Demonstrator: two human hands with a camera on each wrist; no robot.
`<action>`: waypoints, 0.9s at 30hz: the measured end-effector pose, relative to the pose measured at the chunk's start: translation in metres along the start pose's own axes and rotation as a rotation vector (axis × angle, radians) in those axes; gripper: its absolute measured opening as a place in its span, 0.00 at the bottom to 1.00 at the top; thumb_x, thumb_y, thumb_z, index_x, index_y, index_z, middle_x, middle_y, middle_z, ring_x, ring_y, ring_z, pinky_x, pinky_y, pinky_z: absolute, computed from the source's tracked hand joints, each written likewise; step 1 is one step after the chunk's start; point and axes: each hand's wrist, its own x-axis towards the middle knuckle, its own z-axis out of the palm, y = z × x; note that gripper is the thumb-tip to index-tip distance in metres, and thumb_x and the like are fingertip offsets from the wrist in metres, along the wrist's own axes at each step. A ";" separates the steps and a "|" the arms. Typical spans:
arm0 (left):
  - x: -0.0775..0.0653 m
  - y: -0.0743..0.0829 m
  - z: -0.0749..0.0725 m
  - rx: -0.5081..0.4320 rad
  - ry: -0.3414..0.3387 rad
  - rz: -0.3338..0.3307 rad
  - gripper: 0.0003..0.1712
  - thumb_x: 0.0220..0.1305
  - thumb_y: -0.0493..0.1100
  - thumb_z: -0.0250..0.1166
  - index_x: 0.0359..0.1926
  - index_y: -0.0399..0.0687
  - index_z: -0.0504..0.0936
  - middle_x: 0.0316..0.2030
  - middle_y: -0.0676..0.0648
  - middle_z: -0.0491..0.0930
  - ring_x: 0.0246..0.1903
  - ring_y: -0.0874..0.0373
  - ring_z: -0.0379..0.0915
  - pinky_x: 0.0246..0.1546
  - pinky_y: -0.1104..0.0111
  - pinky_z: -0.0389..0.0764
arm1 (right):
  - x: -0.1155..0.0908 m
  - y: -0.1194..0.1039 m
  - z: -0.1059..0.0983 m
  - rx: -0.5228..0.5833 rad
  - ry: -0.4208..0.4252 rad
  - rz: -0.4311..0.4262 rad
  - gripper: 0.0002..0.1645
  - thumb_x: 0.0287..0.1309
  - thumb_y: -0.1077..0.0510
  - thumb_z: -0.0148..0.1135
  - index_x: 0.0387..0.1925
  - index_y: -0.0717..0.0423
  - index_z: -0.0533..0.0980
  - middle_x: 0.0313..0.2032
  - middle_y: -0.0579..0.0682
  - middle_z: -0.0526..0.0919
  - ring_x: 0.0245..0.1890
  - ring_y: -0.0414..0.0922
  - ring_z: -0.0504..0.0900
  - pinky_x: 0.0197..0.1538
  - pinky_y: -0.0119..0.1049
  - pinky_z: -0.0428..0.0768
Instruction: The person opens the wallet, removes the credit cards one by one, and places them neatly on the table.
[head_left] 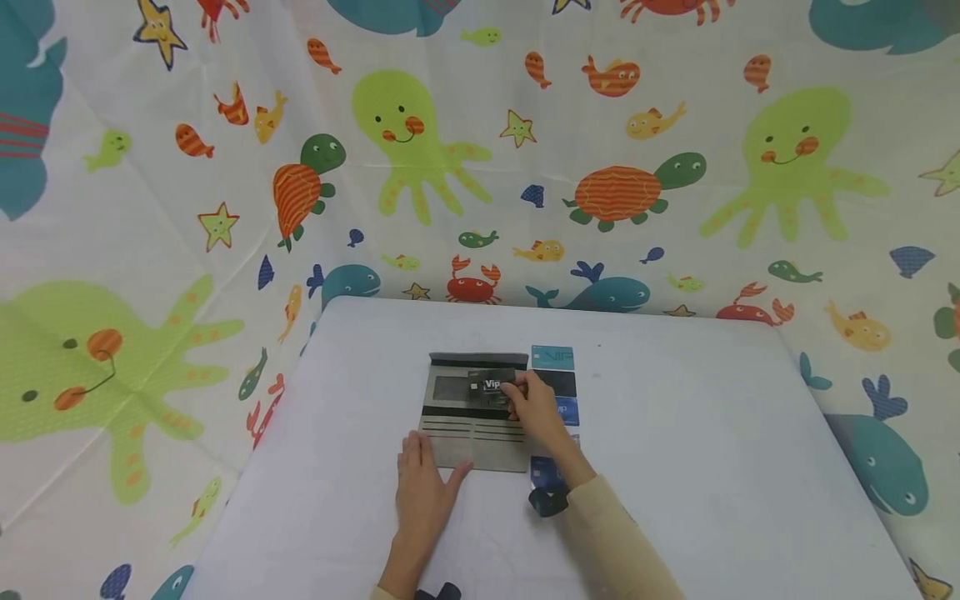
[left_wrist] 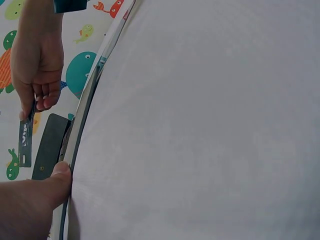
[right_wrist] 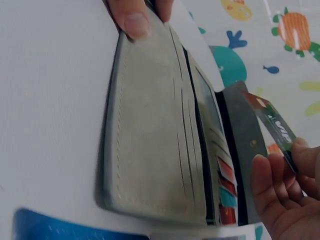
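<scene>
An unfolded grey wallet lies on the white table, its dark flap raised at the far side. My right hand pinches a black card marked VIP between thumb and fingers, held above the wallet's upper part. In the right wrist view, red and teal cards poke out of slots near the flap. My left hand rests at the wallet's near left corner, fingers stretched along the left side. Its thumb presses the near edge.
Right of the wallet, several cards stand in a column: a teal one at the top, a black one, a blue one, and a dark blue one partly under my right wrist. A curtain with sea animals hangs behind the table.
</scene>
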 end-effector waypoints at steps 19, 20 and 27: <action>0.000 -0.001 -0.001 -0.015 -0.026 -0.027 0.58 0.58 0.66 0.69 0.72 0.27 0.61 0.74 0.29 0.57 0.76 0.34 0.51 0.76 0.47 0.55 | 0.018 0.028 -0.067 0.173 0.322 0.151 0.22 0.70 0.52 0.61 0.56 0.63 0.72 0.35 0.62 0.85 0.20 0.38 0.82 0.27 0.30 0.84; 0.000 -0.001 -0.001 -0.016 -0.027 -0.028 0.58 0.58 0.66 0.69 0.72 0.27 0.61 0.74 0.29 0.57 0.76 0.34 0.51 0.76 0.46 0.55 | 0.019 0.029 -0.070 0.179 0.327 0.155 0.23 0.70 0.53 0.61 0.58 0.63 0.71 0.37 0.64 0.84 0.21 0.38 0.81 0.28 0.29 0.84; 0.001 0.000 0.000 -0.022 -0.029 -0.029 0.58 0.58 0.66 0.69 0.72 0.27 0.60 0.75 0.29 0.56 0.76 0.35 0.50 0.76 0.46 0.55 | 0.025 0.041 -0.092 0.174 0.386 0.191 0.25 0.71 0.57 0.59 0.62 0.67 0.69 0.43 0.68 0.84 0.23 0.32 0.82 0.32 0.23 0.83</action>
